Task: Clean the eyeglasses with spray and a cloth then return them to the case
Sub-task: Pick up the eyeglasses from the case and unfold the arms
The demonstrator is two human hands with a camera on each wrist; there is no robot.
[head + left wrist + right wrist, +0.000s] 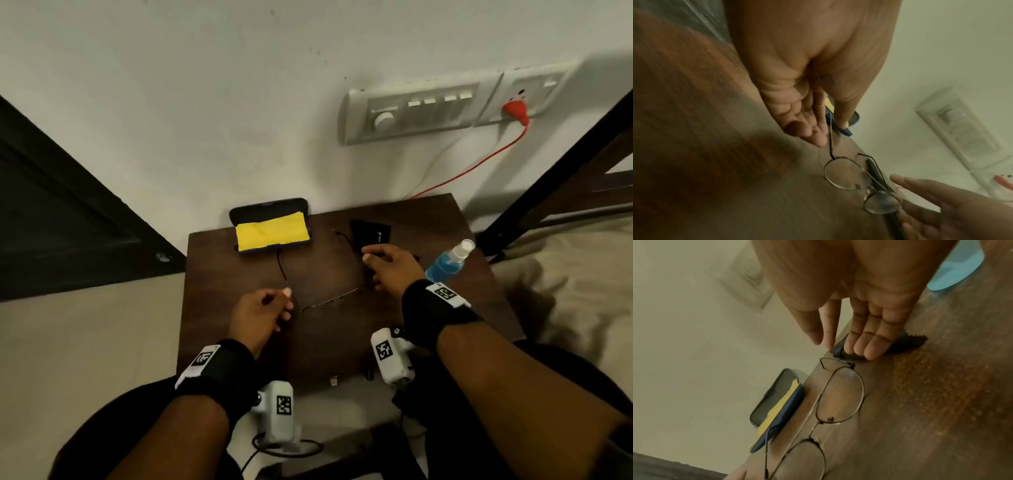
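The right hand (865,308) has its fingers (871,344) out straight and together, tips down on the near edge of a black cloth (910,340), gripping nothing. The left hand (807,91) has loose, half-bent fingers beside the left temple arm of the eyeglasses (849,175); I cannot tell whether they touch it. The glasses lie open on the dark wooden table (342,342) between the two hands, lenses toward the person, the front running left to right and slightly slanted, both thin temple arms reaching toward the wall. They are thin wire frames, dark metal, with rounded clear lenses. At the table's far left edge sits the open case (270,226), dark, with a yellow cloth (270,234) inside. A spray bottle (445,263) of blue liquid lies tilted right of the right hand.
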